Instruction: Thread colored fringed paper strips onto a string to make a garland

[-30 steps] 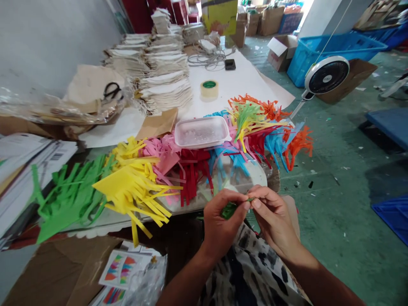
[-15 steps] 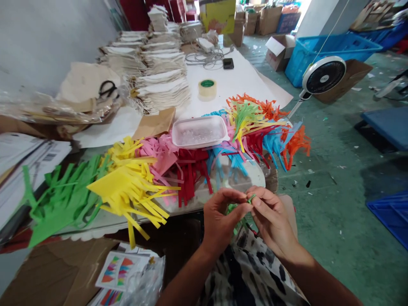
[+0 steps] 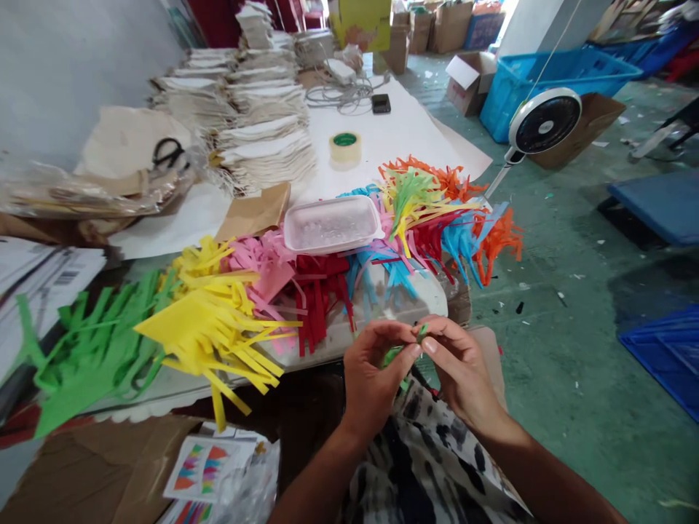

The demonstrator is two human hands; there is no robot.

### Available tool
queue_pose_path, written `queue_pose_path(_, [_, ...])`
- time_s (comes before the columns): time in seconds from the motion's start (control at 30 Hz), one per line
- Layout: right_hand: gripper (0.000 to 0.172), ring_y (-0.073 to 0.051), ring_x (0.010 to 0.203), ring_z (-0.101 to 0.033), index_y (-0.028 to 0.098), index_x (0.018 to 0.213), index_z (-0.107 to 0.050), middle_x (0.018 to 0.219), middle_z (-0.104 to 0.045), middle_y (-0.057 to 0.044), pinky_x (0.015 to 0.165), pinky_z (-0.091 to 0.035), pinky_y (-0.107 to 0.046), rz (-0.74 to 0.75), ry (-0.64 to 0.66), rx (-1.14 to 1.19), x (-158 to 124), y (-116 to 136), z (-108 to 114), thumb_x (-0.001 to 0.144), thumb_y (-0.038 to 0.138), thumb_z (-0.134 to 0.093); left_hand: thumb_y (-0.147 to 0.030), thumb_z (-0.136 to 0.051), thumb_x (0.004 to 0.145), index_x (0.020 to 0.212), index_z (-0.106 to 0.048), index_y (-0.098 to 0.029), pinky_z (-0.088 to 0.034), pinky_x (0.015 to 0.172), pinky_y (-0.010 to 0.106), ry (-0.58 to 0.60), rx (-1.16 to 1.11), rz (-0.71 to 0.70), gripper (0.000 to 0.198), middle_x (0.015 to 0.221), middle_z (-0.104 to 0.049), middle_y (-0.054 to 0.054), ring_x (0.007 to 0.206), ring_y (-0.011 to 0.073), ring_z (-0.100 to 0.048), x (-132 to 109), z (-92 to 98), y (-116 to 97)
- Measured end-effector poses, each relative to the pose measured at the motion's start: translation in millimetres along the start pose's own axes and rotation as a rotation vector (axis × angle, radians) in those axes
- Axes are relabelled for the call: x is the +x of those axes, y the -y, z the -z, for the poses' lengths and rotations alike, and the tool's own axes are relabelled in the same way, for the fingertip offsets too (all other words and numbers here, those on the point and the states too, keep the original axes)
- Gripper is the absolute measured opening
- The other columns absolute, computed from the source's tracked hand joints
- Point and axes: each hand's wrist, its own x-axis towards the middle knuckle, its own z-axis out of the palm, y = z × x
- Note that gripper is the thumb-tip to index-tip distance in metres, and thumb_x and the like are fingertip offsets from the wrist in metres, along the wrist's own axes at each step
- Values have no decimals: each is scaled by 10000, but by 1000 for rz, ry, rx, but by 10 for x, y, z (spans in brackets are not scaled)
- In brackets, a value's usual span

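Green paper strip, a small curled piece, is pinched between the person's hands, just in front of the clear plastic tub. The right hand has its grip clamped on the strip between thumb and fingers. The left hand curls in beside it, and whether that grip holds the strip too cannot be told. Looser green paper shows under the hands. Cut fringed paper sheets in green, yellow, pink, red, blue and orange already fan around the tub on the counter, so much is cut. Stacked cream cloth bags lie beyond the tub; how much remains to handle cannot be seen.
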Motion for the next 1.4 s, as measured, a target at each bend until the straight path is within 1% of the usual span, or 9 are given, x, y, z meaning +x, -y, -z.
queue_pose_path(0.37, [155,-158,825,-544,250,836,-781,873,-594,-10,741,-439,-265,-19,90,-110,-43,178,119,894,388,-822,-346,-606,1019,854,-641,-188,-422,702,226,296,322,-39,231,788,-579,-6,735,114,-533,-125,97,49])
queue_pose_path(0.53, [197,-144,813,-511,222,791,-731,872,-544,-12,729,-425,-250,101,-64,-42,-85,278,287,910,362,-800,-420,-494,1072,847,-622,-189,-388,665,244,492,326,111,347,723,-552,-8,678,117,-497,-252,74,123])
queue_pose_path(0.7, [314,-123,710,-491,296,1183,-755,930,-576,-4,649,-426,-257,-42,147,-20,-187,318,402,928,478,-775,-474,-444,1082,870,-598,-194,-392,658,254,504,273,198,384,759,-558,-2,670,120,-485,-333,43,194])
queue_pose_path(0.83, [328,-172,828,-627,219,746,-764,905,-673,-56,741,-524,-292,-6,224,-311,-159,360,464,997,420,-701,-484,-490,1061,1025,-660,-193,-421,700,258,538,252,207,340,870,-638,21,735,134,-549,-314,9,186])
queue_pose_path(0.93, [351,-150,742,-668,209,728,-767,983,-750,-78,659,-564,-277,62,66,-317,82,545,516,992,434,-711,-487,-504,1053,961,-697,-172,-405,690,254,516,304,223,381,789,-618,10,716,132,-543,-294,31,191])
queue_pose_path(1.03, [202,-114,655,-681,219,908,-810,1048,-773,-61,623,-592,-263,297,-171,-236,471,882,437,962,408,-761,-472,-521,1048,1007,-729,-163,-401,697,244,484,323,212,375,834,-653,19,748,131,-553,-284,105,227])
queue_pose_path(1.17, [201,-188,911,-748,260,1142,-803,1093,-770,-45,851,-643,-415,1049,-388,-469,1043,1261,141,1036,341,-654,-439,-577,1031,1031,-758,-179,-441,793,238,440,301,210,317,939,-733,38,858,151,-629,-281,246,269])
queue_pose_path(1.27, [328,-227,1218,-679,278,1334,-723,1303,-730,-59,1044,-570,-476,1322,-171,-944,1489,1220,-36,1037,214,-600,-420,-586,1032,952,-776,-189,-445,821,236,383,311,237,310,920,-756,34,872,152,-648,-278,359,264])
queue_pose_path(1.4, [437,-253,1276,-645,131,1451,-616,1400,-681,-160,1045,-540,-435,1192,158,-1302,1954,790,-120,1025,153,-519,-418,-599,1018,956,-774,-194,-445,788,235,286,332,259,292,897,-762,32,847,154,-655,-274,521,260])
